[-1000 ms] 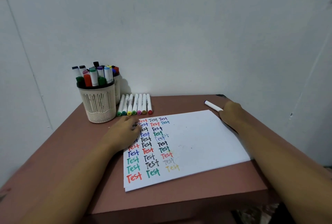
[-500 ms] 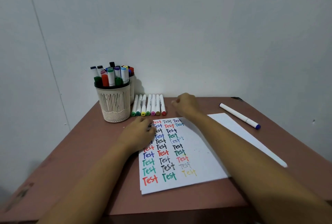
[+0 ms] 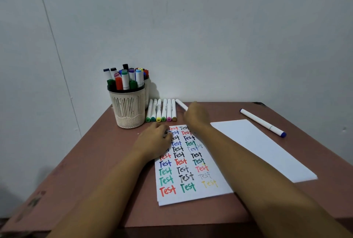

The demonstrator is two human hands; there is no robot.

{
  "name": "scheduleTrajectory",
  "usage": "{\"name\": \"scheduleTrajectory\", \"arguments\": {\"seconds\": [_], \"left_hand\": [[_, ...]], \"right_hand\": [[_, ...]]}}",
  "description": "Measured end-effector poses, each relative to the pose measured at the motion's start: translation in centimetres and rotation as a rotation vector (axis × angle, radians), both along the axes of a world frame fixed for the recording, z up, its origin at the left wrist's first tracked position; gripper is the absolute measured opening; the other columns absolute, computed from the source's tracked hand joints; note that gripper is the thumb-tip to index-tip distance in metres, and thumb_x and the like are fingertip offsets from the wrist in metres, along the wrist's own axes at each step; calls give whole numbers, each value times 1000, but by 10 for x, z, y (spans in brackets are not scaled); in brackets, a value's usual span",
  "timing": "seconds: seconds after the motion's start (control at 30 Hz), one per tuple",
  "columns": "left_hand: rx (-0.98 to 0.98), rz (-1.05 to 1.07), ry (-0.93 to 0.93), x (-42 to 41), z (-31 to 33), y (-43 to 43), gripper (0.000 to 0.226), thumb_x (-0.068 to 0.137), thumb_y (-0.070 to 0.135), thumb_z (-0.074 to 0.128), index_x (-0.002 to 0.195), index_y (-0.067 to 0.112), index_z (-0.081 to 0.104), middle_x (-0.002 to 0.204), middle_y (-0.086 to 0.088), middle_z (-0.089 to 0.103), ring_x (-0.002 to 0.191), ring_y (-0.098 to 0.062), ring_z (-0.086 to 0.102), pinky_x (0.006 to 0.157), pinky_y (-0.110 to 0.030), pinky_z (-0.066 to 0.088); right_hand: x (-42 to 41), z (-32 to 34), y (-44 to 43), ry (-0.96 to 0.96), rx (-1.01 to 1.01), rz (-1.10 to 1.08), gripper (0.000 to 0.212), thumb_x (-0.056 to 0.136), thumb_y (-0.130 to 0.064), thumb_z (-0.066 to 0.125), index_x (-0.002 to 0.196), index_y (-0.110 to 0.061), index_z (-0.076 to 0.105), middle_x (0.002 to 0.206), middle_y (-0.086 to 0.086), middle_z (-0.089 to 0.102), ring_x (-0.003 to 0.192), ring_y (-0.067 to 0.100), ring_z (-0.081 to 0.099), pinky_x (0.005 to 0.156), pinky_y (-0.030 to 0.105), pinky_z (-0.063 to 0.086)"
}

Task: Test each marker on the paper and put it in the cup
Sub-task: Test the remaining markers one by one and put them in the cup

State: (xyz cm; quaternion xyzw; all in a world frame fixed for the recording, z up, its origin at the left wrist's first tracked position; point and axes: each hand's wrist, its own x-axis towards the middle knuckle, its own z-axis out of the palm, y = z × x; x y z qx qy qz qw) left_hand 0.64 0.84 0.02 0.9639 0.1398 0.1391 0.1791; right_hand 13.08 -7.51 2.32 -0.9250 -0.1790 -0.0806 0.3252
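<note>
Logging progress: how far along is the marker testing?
Done: the white paper sheet shows columns of "Test" words; the cream slotted cup is packed with markers. In hand: the right hand grips a white marker while the left hand rests on the paper. Left: six white markers in the row and a blue-capped marker apart.

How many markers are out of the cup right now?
8. Six lie in a row right of the cup; the right hand holds a seventh marker beside them; a blue-capped marker lies alone beyond the blank paper. Others may be hidden.
</note>
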Motion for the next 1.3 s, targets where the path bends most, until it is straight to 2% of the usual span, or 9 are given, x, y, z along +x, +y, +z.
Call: {"name": "scheduleTrajectory", "arguments": {"seconds": [0.13, 0.33, 0.47, 0.57, 0.7, 0.77, 0.9, 1.13, 1.3], "left_hand": [[-57, 10, -77, 3, -4, 4, 38, 99, 29, 36, 131, 14, 50, 141, -7, 40, 129, -19, 35, 104, -30, 28], [-7, -17, -392, 3, -3, 2, 47, 96, 22, 47, 140, 9, 39, 149, -8, 28, 139, -20, 21, 112, -31, 19], [114, -205, -479, 1, 1, -3, 50, 92, 29, 50, 138, 9, 42, 143, -12, 39, 136, -26, 31, 112, -36, 27], [130, -258, -412, -1, 2, -8, 46, 94, 30, 50, 136, 11, 45, 126, -8, 52, 117, -22, 46, 98, -30, 37], [109, -223, -314, -1, 4, -11, 31, 97, 30, 43, 121, 11, 50, 97, 1, 52, 89, -16, 45, 78, -30, 39], [104, -214, -306, 0, 4, -13, 27, 97, 31, 42, 111, 10, 51, 87, 5, 47, 78, -14, 42, 65, -28, 32], [165, -248, -347, -2, 5, -19, 25, 97, 32, 42, 111, 13, 48, 76, 8, 43, 67, -13, 40, 58, -29, 27], [211, -218, -422, -5, 5, -20, 26, 95, 36, 46, 110, 16, 52, 60, 13, 39, 62, -16, 42, 54, -28, 27], [173, -168, -480, -7, 7, -21, 43, 84, 51, 41, 111, 23, 60, 55, 22, 40, 58, -11, 47, 49, -24, 30]], "right_hand": [[2, 10, -26, -31, 172, -40, 19, 94, -11, 47, 105, 1, 55, 104, 16, 63, 88, 29, 57, 60, 27, 34], [-15, 28, -73, 52, 516, 78, 14, 87, -15, 53, 79, -8, 62, 69, 0, 55, 64, 13, 46, 51, 19, 33], [-29, 26, -95, 126, 634, 121, 22, 88, -16, 52, 66, -10, 52, 63, 6, 40, 57, 16, 32, 51, 26, 26], [-32, 18, -99, 193, 761, 155, 18, 87, -14, 49, 70, -9, 52, 63, 8, 36, 57, 18, 30, 53, 29, 24], [-36, 13, -96, 365, 1035, 209, 22, 89, -13, 50, 67, -14, 48, 56, -1, 37, 49, 12, 29, 52, 28, 23], [-41, 13, -93, 511, 1180, 289, 24, 93, -20, 54, 70, -16, 49, 55, -1, 41, 45, 10, 34, 50, 24, 27], [-50, 6, -83, 624, 1034, 410, 27, 91, -38, 58, 76, -17, 50, 55, -2, 45, 45, 8, 40, 48, 23, 30], [-55, 3, -75, 658, 999, 468, 31, 99, -28, 48, 75, -9, 53, 53, 1, 50, 44, 8, 45, 45, 17, 39], [-50, 4, -79, 635, 1024, 543, 29, 99, -24, 47, 76, -8, 53, 52, 0, 51, 44, 7, 46, 45, 17, 41]]}}
